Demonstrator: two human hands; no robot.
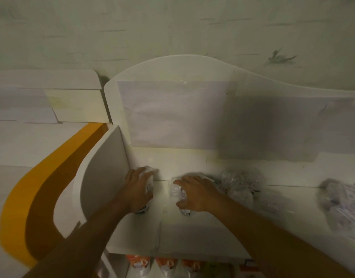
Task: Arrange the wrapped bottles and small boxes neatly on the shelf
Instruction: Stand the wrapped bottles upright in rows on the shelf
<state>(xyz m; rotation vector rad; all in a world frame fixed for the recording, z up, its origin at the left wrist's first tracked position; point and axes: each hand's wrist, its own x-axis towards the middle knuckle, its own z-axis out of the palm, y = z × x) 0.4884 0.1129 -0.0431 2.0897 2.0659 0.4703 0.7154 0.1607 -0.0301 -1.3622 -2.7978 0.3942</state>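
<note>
The shelf [202, 233] was a smooth white board with a curved side panel [104, 173] and a wavy-topped back, and on it stood two bottles in crinkled clear wrap, with more wrapped bundles [240, 185] blurred to their right. The left hand [135, 189] curled its fingers round the left wrapped bottle [149, 177] in the back corner against the side panel. The right hand [194, 192] gripped the right wrapped bottle [177, 192] just beside it, fingers over its top.
</note>
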